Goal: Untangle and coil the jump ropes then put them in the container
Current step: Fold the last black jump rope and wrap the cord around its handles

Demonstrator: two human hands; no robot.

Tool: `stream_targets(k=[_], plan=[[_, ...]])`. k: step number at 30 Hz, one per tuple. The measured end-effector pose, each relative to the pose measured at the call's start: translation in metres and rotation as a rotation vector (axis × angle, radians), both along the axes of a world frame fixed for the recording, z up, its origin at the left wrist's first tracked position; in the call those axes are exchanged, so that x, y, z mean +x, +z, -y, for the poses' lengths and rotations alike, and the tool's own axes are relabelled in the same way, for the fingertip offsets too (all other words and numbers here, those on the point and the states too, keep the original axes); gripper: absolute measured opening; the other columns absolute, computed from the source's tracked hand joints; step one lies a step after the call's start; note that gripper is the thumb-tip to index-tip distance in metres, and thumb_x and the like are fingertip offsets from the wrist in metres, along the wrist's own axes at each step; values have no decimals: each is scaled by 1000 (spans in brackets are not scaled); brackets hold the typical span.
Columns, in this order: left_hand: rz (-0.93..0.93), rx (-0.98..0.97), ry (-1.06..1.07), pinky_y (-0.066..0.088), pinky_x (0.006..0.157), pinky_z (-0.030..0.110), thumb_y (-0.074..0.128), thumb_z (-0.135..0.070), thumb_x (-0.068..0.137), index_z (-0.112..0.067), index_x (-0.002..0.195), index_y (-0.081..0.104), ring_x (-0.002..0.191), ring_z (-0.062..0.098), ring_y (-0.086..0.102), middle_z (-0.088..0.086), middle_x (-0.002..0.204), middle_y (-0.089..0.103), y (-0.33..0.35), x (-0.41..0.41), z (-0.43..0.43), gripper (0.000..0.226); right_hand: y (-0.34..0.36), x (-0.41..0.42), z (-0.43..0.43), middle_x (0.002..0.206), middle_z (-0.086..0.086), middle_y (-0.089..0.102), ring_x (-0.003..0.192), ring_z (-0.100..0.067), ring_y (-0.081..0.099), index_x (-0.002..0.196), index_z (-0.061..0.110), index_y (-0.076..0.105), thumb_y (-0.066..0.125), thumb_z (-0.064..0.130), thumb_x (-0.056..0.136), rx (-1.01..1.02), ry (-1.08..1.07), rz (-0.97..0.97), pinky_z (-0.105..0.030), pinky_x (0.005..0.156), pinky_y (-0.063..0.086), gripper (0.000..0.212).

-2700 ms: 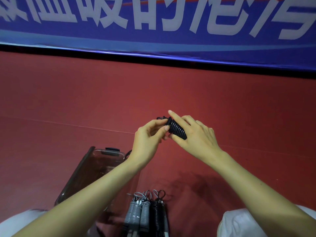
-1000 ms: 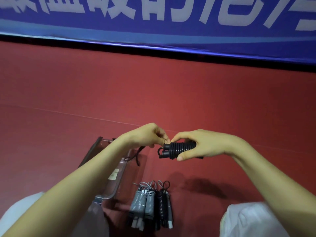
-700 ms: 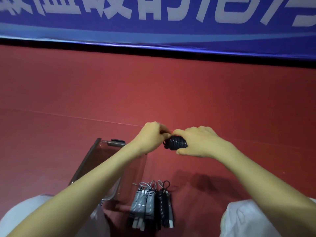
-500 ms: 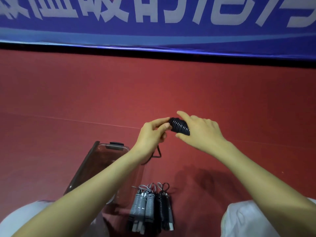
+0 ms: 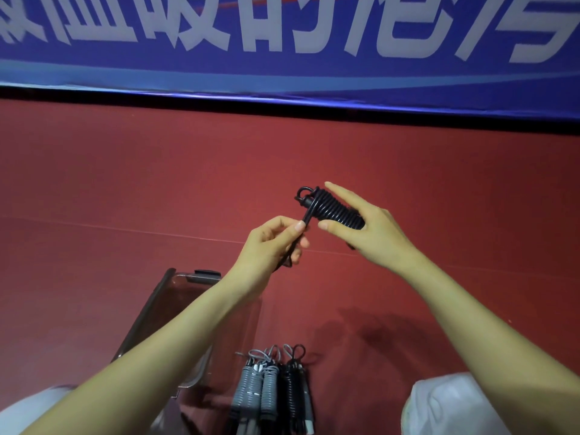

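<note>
The clear container (image 5: 188, 287) lies low on the left, on the red floor (image 5: 125, 199), largely crossed by the left forearm; whether any rope is inside cannot be told. Just to its right a row of finished bundles (image 5: 270, 384), grey and black, appears to lie on the floor and not in the box.

Half a second ago the left fingertips were up against the end of the coil. Now the left hand (image 5: 273, 243) has dropped down and away, and a short stretch of cord runs taut from the coil's top to it. A second ago the bundle was held level and lower; it is now raised and tilted, its looped end pointing up and to the left. By my reading, another turn is being laid and little free cord remains, so this rope is close to done, while boxing the lot is yet to come.

The left hand is closed: thumb and forefinger pinch the loose end (image 5: 309, 215), the other fingers curled beneath, with a bit of cord hanging below the palm.

The black jump rope (image 5: 335, 211) sits in mid-air, between both hands, well above the floor.

The right hand (image 5: 373, 233) clamps the wound bundle, thumb underneath and fingers behind, the index finger stretched straight along the coils.
</note>
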State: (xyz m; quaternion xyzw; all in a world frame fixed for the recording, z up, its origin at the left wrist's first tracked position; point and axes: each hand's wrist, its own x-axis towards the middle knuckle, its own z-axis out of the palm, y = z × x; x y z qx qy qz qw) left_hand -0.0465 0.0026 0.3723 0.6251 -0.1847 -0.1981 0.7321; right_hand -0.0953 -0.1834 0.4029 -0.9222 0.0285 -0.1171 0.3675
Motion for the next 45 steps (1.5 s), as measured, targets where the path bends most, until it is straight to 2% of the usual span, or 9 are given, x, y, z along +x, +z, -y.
stream_targets(k=[3,5,10,16,20,24,29,33,45], plan=[[25,36,-72,36,62,25,59,-31,86,-10,98,67,59,11,48,-2,73,62,1,4,-7,26,-1,2,1,108,36,58,102,2,59,134,55,43,68,49,82,132,74,-6,-9,87,41,58],[0,46,-148,35,65,25,57,-30,86,-10,102,69,62,10,49,-3,75,62,2,7,-11,28,0,2,4,125,32,56,120,5,51,133,52,46,69,49,80,207,125,5,-18,104,37,58],[123,282,-290,39,67,17,56,-33,91,-11,83,69,64,9,49,-1,67,57,5,14,-24,27,7,-6,8,125,18,62,114,-5,58,126,55,51,72,46,77,223,304,-24,-27,101,43,54],[120,481,-391,36,63,21,75,-26,78,-22,65,74,60,8,44,-1,62,55,2,30,-40,13,5,-16,1,128,24,59,119,-4,56,130,56,47,74,46,80,29,481,-194,-29,104,43,58],[188,678,-428,29,52,18,66,-6,86,-21,72,72,53,7,38,3,64,57,-7,35,-40,21,-2,-18,-13,120,23,60,103,0,56,134,65,28,62,58,83,-397,558,-290,-27,90,46,62],[182,774,-291,33,48,11,64,-3,88,-9,84,72,46,-3,42,-9,56,55,-13,29,-26,10,-8,-15,-24,97,14,54,92,-14,58,139,59,23,55,60,86,-707,531,-249,-31,78,44,62],[241,769,-89,41,77,19,59,-8,93,-5,99,73,90,11,62,3,93,70,-15,20,-12,15,-16,-11,-31,115,4,60,101,-28,61,141,41,26,53,50,88,-852,404,-213,-34,76,41,59],[474,846,42,38,78,14,54,-6,95,-7,113,70,103,18,64,6,109,71,-17,11,-4,25,-27,-6,-34,116,-3,61,99,-32,62,131,18,28,53,46,89,-899,253,-243,-34,69,37,56],[668,558,317,49,81,36,56,0,91,-9,102,65,91,23,63,4,95,70,-16,-4,8,17,-34,2,-34,111,-3,58,104,-35,61,150,46,3,46,40,91,-684,27,-222,-37,78,42,73]])
